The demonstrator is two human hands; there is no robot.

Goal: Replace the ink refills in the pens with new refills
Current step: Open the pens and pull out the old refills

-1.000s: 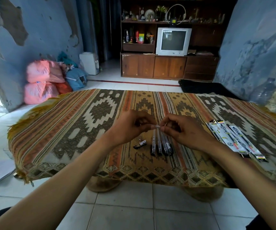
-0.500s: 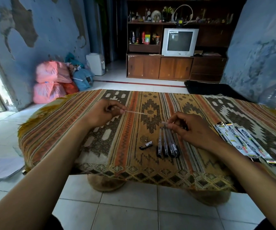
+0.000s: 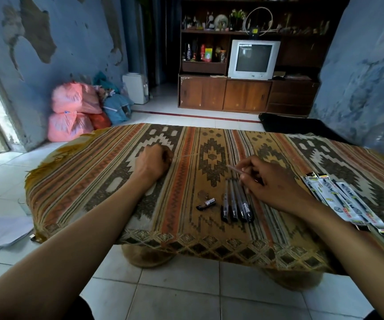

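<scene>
Two hands work mid-swap; left hand (image 3: 152,160) grips the old refill (image 3: 187,156) near the tabletop's (image 3: 89,181) far edge; right hand (image 3: 270,181) pinches the emptied pen (image 3: 236,169); next, probably a new refill from the packs (image 3: 348,204).

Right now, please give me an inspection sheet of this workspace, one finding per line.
Surface: low table under a patterned cloth, standing on a tiled floor.
Job's things: four pens side by side; refill packs at the right edge; a loose pen cap.
Clutter: nothing seen on the cloth beyond these.
Hands: left hand pinches a thin old refill low over the cloth; right hand holds a clear pen barrel.
Cables: nothing seen.
Surroundings: television on a wooden cabinet, pink bags by the wall.
</scene>
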